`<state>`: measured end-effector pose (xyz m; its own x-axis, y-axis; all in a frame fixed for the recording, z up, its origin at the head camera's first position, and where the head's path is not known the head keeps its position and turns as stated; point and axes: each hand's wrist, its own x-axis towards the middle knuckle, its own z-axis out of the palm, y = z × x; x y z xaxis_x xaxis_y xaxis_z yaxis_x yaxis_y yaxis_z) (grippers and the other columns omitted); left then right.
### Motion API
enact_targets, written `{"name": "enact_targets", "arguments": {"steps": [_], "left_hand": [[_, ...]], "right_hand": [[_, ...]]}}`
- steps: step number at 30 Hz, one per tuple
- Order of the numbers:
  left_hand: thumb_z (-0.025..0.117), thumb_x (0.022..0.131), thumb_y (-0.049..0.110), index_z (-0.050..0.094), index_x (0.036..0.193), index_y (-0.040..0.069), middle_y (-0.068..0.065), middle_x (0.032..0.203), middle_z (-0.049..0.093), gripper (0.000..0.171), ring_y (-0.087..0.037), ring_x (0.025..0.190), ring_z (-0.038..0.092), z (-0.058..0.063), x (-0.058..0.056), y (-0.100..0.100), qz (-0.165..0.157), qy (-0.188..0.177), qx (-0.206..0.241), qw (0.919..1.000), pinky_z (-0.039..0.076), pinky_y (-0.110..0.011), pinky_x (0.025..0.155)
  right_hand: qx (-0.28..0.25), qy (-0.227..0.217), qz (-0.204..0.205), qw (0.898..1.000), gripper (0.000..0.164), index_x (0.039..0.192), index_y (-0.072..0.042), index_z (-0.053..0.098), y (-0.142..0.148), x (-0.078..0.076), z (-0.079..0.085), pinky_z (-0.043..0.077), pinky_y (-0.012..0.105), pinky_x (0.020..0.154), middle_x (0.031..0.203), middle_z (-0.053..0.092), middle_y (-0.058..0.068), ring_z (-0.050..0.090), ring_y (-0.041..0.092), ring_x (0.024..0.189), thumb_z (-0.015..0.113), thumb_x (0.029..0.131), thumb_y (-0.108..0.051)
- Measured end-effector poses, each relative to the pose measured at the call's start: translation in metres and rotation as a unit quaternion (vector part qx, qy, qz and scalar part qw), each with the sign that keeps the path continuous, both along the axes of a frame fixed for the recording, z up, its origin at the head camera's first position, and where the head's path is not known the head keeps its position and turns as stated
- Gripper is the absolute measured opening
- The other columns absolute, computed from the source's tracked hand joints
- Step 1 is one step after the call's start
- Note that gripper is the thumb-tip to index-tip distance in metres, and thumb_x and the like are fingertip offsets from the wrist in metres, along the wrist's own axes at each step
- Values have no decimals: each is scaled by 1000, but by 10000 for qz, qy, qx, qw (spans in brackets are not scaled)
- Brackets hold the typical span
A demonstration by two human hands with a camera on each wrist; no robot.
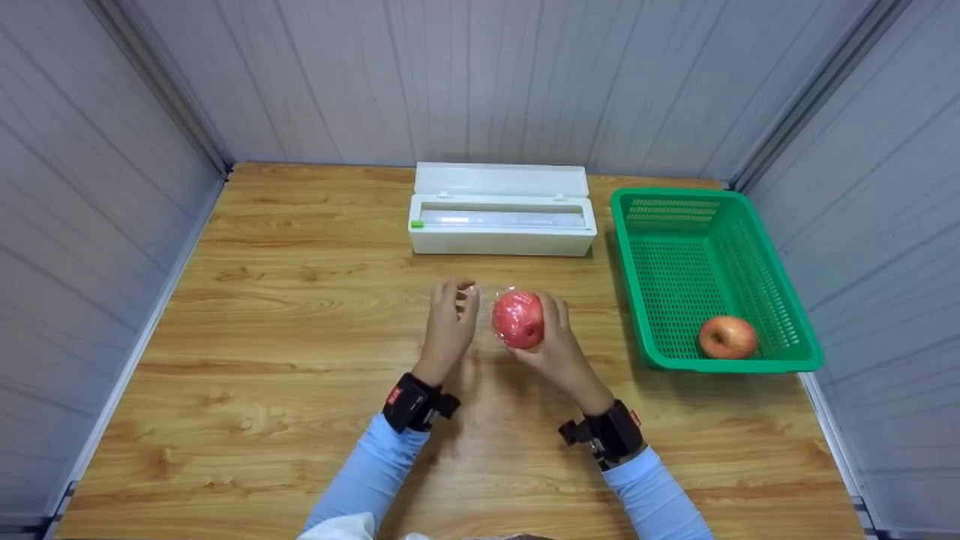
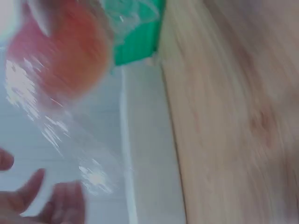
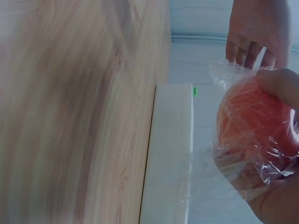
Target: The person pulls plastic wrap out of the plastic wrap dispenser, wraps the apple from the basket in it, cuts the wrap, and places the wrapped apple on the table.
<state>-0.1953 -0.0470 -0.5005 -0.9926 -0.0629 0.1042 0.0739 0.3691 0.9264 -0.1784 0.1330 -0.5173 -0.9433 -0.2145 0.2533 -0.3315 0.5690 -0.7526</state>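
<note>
My right hand point(image 1: 555, 349) grips a red apple point(image 1: 517, 320) wrapped in clear plastic film, held up over the table. In the right wrist view, the thumb lies across the apple point(image 3: 254, 123) and crinkled film point(image 3: 271, 163) bunches by the palm. Left of the apple is my left hand point(image 1: 451, 322), fingers slightly bent and apart from the fruit. A loose end of film point(image 2: 96, 179) stretches from the apple toward the left fingertips point(image 2: 67, 198). The left wrist view is blurred; the fingers there look spread, with nothing seen gripped.
At the back of the wooden table point(image 1: 300, 322) stands a white film dispenser box point(image 1: 502, 241), its lid raised and a roll inside. To the right, a green basket point(image 1: 634, 300) contains an unwrapped apple point(image 1: 727, 337). Pale panel walls point(image 1: 480, 82) enclose the table.
</note>
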Motion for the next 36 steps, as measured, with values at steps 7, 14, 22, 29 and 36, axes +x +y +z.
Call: {"name": "enact_targets", "arguments": {"steps": [7,14,22,29,36], "left_hand": [[51,91,48,22,147,11,-20,149,30,73,-34,134,38,0,11,8,-1135,-1156,527,9854,37,-45,107],[70,81,33,10,149,11,-19,148,30,93,-31,129,42,-8,11,16,-1612,-949,685,9800,40,-42,105],[73,80,23,18,148,13,-20,148,30,88,-33,128,43,-14,10,19,-1258,-814,1079,9828,41,-45,103],[69,82,30,27,144,18,-17,147,33,76,-34,132,38,-12,11,9,-699,-1138,1639,9774,36,-48,107],[69,81,34,29,143,23,-15,147,32,74,-34,133,37,-14,13,3,-545,-1136,1864,9744,35,-50,107]], "right_hand": [[493,503,215,9973,88,137,-2,32,-3,-1,1,44,44,101,135,36,23,48,37,121,82,65,-11],[1320,1307,342,9820,85,138,-1,32,-7,1,0,47,46,96,133,39,22,47,35,120,80,70,-20],[1843,1717,300,9673,92,141,-4,28,-4,4,6,41,50,100,137,38,18,44,31,123,80,70,-32],[370,1283,-215,9908,68,137,0,35,16,13,20,34,56,104,138,40,19,38,34,128,68,83,-23],[-437,693,-669,9944,21,105,-2,64,28,13,20,39,48,97,111,60,13,52,29,110,57,92,-18]]}}
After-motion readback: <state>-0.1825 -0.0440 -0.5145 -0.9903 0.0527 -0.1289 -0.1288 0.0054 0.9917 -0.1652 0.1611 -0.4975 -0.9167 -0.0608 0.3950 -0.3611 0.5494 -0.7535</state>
